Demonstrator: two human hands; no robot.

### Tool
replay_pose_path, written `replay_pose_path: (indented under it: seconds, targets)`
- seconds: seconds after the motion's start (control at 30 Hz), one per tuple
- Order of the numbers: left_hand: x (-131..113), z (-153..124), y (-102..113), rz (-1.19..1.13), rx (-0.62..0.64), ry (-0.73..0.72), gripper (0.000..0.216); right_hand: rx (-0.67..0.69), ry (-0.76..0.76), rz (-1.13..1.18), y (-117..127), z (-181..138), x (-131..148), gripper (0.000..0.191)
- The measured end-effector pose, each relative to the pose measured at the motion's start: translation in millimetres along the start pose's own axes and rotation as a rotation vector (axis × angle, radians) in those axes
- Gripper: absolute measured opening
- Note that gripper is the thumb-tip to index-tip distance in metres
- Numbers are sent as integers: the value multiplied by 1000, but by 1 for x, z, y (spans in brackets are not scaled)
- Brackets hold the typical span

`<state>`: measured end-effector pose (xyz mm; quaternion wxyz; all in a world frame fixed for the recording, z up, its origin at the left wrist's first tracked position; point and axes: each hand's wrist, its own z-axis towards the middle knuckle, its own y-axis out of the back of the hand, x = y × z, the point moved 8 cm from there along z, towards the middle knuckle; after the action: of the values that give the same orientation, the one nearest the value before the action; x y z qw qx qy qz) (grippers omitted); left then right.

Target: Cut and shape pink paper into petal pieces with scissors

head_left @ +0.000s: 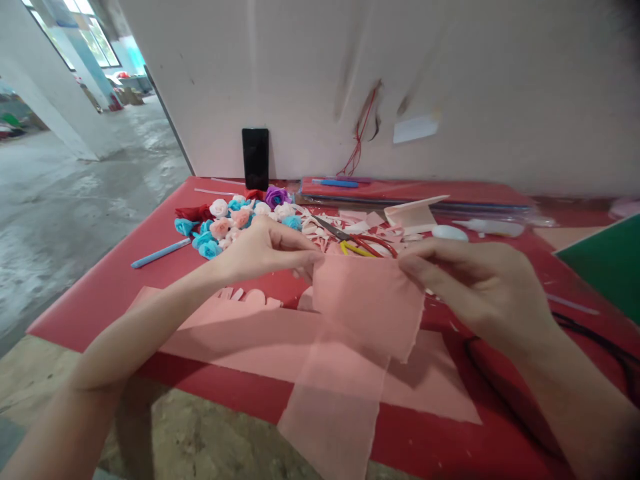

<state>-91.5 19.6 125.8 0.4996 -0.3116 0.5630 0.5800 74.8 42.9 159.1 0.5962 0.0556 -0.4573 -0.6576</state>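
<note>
My left hand and my right hand both pinch the top edge of a pink fabric strip, one at each upper corner. The strip hangs down in front of me over the red table and past its near edge. Under it lie larger pink sheets, one with a scalloped cut edge. Behind my hands rest red-and-yellow scissors among pink scraps.
A heap of small fabric roses in pink, white, blue, purple and red sits at the back left, by a blue pen. A black phone leans on the wall. A green sheet lies right; a black cable runs beside it.
</note>
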Motion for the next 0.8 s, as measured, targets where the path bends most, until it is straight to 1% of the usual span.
replay_pose_path:
  seconds: [0.1,0.17,0.23,0.3,0.33,0.4,0.47,0.57,0.67,0.8]
  targets:
    - [9,3,8,-147,-66,-6,16,-33,6,-6,5,0,-2,16]
    - [15,6,9,-256,-109,-58,23,-63,21,-6,8,0,-1,15]
    - [20,8,-1,-337,-54,-107,31,-85,45,-14,10,-1,1,16]
    - [23,9,-21,-382,72,-121,41,-110,68,-32,11,-2,4,16]
    - [24,8,-31,-394,124,-108,43,-131,70,-45,12,-3,5,17]
    - [29,5,-47,-376,161,-27,38,-179,45,-67,15,-5,4,16]
    - [34,1,-57,-393,155,52,34,-223,6,-72,17,-7,2,16]
    - [42,-3,-66,-470,144,146,29,-241,-66,-43,15,-8,-2,16]
    - [49,-5,-70,-583,138,242,23,-262,-140,-9,14,-8,-9,16]
    - [46,-2,-55,-750,-9,218,19,-319,-220,65,20,-9,-20,15]
